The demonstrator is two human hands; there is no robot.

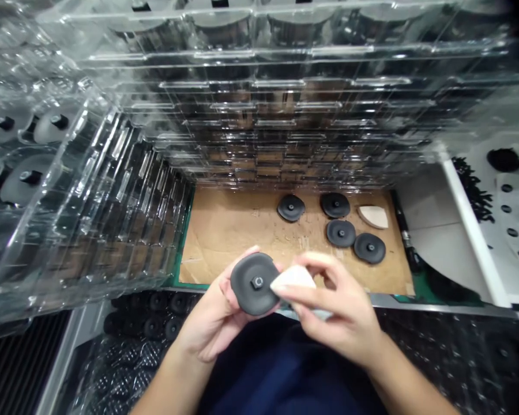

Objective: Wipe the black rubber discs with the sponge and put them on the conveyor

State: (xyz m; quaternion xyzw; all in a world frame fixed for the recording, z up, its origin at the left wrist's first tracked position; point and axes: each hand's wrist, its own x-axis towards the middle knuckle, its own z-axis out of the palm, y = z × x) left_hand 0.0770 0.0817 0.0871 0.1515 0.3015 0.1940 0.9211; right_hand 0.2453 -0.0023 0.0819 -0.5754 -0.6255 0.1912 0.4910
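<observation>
Tray stacks (pixel 268 109) wall the cardboard's far edge (pixel 237 195) beyond the held disc (pixel 254 287).

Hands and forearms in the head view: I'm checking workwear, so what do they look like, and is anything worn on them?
The left hand and right hand are both ungloved, with no ring, watch or cable visible. The left forearm and right forearm show no sleeves. Between them shows a dark blue garment.
</observation>
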